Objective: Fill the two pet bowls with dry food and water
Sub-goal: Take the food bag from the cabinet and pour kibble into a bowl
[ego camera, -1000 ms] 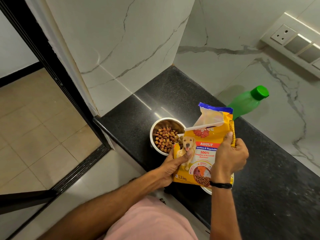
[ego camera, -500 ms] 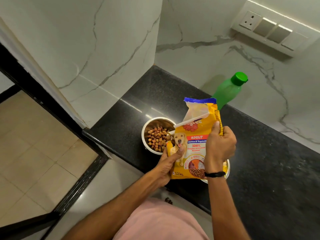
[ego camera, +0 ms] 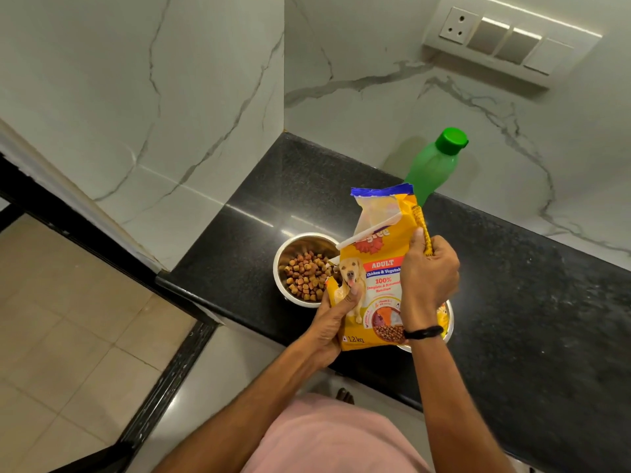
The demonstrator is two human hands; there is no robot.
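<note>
A yellow dog-food bag (ego camera: 379,268) stands upright over the black counter (ego camera: 512,302), its torn top open. My left hand (ego camera: 333,319) grips its lower left corner, thumb on the front. My right hand (ego camera: 428,274) holds its right edge near the top. Left of the bag a steel bowl (ego camera: 293,247) holds brown kibble (ego camera: 305,276). A second steel bowl (ego camera: 447,319) sits behind the bag and my right wrist, mostly hidden. A green capped bottle (ego camera: 435,162) stands against the wall behind the bag.
Marble walls enclose the counter's back and left corner. A switch panel (ego camera: 505,39) is mounted on the back wall. The counter's front edge (ego camera: 191,295) drops to a tiled floor (ego camera: 68,336) on the left.
The bag and both hands keep the same grip and stay upright. The camera view has shifted, so the bottle and the switch panel show more fully.
</note>
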